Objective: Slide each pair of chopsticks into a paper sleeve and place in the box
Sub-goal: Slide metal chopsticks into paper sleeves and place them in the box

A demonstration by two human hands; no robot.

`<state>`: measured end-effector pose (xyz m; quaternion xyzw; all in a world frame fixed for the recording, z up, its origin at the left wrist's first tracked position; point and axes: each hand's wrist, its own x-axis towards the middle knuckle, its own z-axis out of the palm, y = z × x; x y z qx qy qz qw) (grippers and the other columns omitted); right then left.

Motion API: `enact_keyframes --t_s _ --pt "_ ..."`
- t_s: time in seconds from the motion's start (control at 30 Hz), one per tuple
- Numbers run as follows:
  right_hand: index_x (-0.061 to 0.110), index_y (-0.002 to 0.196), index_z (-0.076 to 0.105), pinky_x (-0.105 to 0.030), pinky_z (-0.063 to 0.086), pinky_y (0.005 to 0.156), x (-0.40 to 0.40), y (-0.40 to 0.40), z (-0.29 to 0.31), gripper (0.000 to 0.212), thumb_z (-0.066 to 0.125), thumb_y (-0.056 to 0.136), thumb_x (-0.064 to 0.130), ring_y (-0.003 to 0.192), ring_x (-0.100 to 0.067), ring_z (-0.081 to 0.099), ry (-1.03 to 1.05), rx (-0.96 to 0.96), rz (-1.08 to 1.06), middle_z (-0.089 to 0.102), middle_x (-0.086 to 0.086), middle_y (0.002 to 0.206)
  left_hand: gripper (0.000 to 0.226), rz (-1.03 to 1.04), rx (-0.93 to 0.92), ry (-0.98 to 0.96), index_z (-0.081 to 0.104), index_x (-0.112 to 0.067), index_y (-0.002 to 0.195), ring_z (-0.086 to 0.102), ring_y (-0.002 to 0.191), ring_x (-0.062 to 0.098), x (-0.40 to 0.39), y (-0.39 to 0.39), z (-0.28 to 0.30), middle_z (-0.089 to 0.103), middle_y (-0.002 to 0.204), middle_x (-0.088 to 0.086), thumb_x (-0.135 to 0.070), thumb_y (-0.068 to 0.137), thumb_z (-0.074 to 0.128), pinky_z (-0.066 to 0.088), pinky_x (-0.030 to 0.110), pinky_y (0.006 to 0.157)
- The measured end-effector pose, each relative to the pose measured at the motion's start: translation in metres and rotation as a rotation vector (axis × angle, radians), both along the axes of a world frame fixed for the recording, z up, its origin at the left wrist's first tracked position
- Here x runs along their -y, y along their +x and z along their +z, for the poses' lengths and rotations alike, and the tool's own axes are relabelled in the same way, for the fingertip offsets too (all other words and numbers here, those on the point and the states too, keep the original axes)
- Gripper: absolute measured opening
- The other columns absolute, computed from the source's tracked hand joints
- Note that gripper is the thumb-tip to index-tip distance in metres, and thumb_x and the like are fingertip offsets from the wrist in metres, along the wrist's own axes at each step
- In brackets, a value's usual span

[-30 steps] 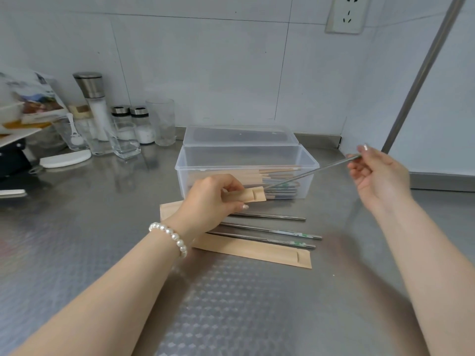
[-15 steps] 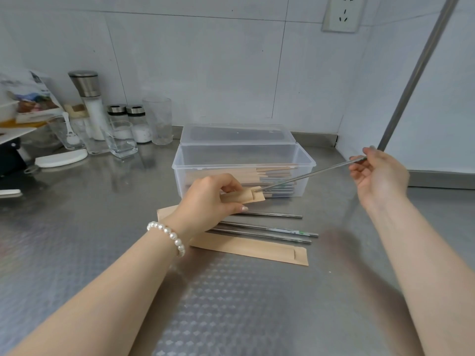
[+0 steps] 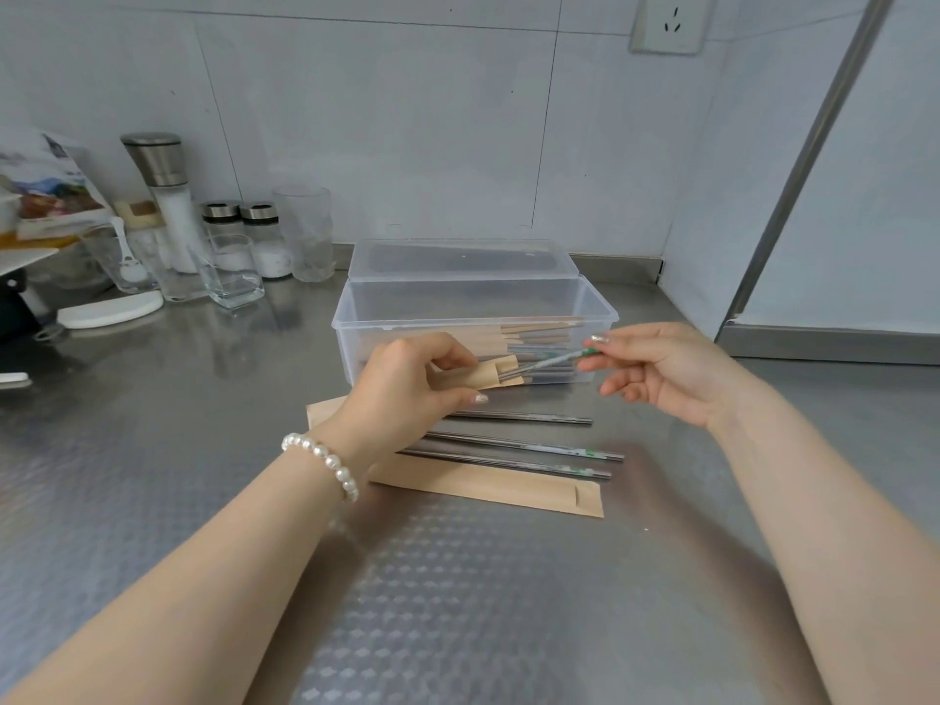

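1. Over the steel worktop (image 3: 152, 501), just in front of the clear box (image 3: 475, 318), my left hand (image 3: 407, 386) holds a paper sleeve (image 3: 480, 375), thumb under and fingers curled over it, mouth facing right.
2. My right hand (image 3: 661, 371) pinches the green-marked end of a metal chopstick (image 3: 552, 359) between thumb and fingertips; its far end sits inside the sleeve mouth. Whether one stick or two are in that sleeve, I cannot tell.
3. Three more chopsticks (image 3: 519, 445) lie on the worktop beneath my hands, near a flat empty sleeve (image 3: 488, 488) and partly over another sleeve's corner at the left.
4. Sleeved pairs already lie in the box; its lid (image 3: 463, 256) stands open behind.
5. Handling, as I judge it: the chopstick is stiff, thin, smooth metal, likely slippery, so a pinch close to the marked end with a straight push should serve. An angled push could snag or tear the paper.
6. The sleeve is light and limp and will buckle if squeezed. I would support it along its length, near the mouth, without flattening the opening.
7. Step in hand: insertion partly done, boxing this pair not yet done.
8. Condiment jars (image 3: 244, 236) stand well apart at the back left.
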<state>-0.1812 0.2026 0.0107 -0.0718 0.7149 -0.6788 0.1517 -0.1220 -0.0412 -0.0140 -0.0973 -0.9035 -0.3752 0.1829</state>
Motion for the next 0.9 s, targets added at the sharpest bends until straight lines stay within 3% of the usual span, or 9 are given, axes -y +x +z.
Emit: enact_keyframes --t_s 0.17,0.27,0.47,0.6,0.67,0.8,0.9 --pt "0.002 0.09 0.066 -0.017 0.045 0.038 0.01 0.004 -0.002 0.031 0.067 0.063 0.017 0.043 -0.014 0.061 0.074 0.001 0.112 0.073 -0.009 0.07 0.024 -0.01 0.0 0.004 0.064 -0.023 0.086 0.055 0.077 0.006 -0.002 0.002 0.001 0.058 0.079 -0.019 -0.022 0.068 0.079 0.043 0.017 0.071" --pt "0.003 0.09 0.067 -0.017 0.045 0.038 0.012 0.004 -0.004 0.031 0.068 0.063 0.017 0.043 -0.013 0.06 0.106 -0.006 0.152 0.072 -0.009 0.069 0.024 -0.021 -0.003 -0.011 0.066 -0.02 0.087 0.052 0.073 0.0 -0.003 0.004 0.001 0.056 0.077 -0.021 -0.022 0.068 0.079 0.04 0.012 0.067" --pt "0.007 0.09 0.069 -0.017 0.046 0.04 0.015 0.004 -0.008 0.014 0.064 0.077 0.01 0.045 -0.012 0.06 0.165 -0.03 0.205 0.072 -0.008 0.07 0.024 -0.027 -0.002 -0.028 0.066 -0.022 0.088 0.052 0.073 0.004 -0.004 0.003 0.0 0.055 0.077 -0.022 -0.021 0.068 0.079 0.041 0.017 0.07" --pt "0.015 0.098 0.066 -0.017 0.044 0.039 0.01 0.004 -0.003 0.021 0.065 0.079 0.007 0.045 -0.012 0.06 0.216 -0.048 0.212 0.071 -0.007 0.073 0.025 -0.021 0.001 -0.02 0.066 -0.022 0.089 0.051 0.071 0.0 -0.002 0.002 0.001 0.056 0.077 -0.022 -0.021 0.068 0.079 0.04 0.014 0.068" --pt "0.013 0.089 0.065 -0.018 0.041 0.039 0.004 0.005 0.002 0.017 0.07 0.075 0.004 0.045 -0.012 0.056 0.351 -0.122 0.218 0.066 -0.002 0.063 0.026 0.001 0.001 -0.002 0.065 -0.022 0.089 0.051 0.07 -0.003 0.002 0.001 0.002 0.058 0.078 -0.02 -0.021 0.068 0.079 0.039 0.011 0.067" --pt "0.012 0.067 0.066 -0.018 0.037 0.042 0.0 0.008 0.004 0.015 0.08 0.068 0.01 0.044 -0.006 0.048 0.827 -0.238 0.409 0.056 0.008 0.046 0.026 0.023 0.014 0.003 0.064 -0.023 0.088 0.05 0.07 -0.003 0.005 -0.001 0.002 0.059 0.079 -0.018 -0.021 0.068 0.079 0.038 0.01 0.066" --pt "0.017 0.066 0.066 -0.014 0.036 0.044 0.005 0.007 -0.002 0.015 0.081 0.068 0.013 0.045 -0.002 0.048 0.952 -0.229 0.471 0.056 0.01 0.046 0.026 0.019 0.02 -0.043 0.066 -0.021 0.09 0.05 0.072 0.0 0.003 -0.001 0.0 0.056 0.078 -0.022 -0.022 0.068 0.079 0.038 0.014 0.067"
